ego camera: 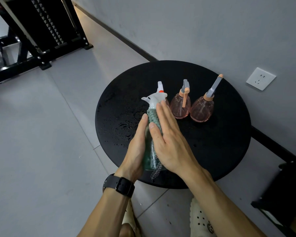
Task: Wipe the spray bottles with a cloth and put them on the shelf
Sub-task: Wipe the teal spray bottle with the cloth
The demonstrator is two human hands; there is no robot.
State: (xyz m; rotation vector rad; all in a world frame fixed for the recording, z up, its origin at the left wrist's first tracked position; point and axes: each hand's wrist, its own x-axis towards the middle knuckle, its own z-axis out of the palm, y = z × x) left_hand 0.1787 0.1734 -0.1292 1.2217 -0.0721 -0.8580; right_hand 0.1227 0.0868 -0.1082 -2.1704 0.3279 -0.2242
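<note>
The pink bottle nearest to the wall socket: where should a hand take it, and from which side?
Probably around the round belly of the right pink bottle, coming from the right, its free side. Its long nozzle leans away upward, and the other pink bottle crowds its left.

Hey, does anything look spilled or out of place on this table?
Yes. Water droplets and small puddles cover the left part of the round black table, around, beside the green spray bottle being wiped. The two pink bottles stand upright.

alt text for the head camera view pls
Two hands hold a green spray bottle over a round black table; the right hand presses a cloth on it, the left hand steadies it. Two pink spray bottles stand behind.
</note>
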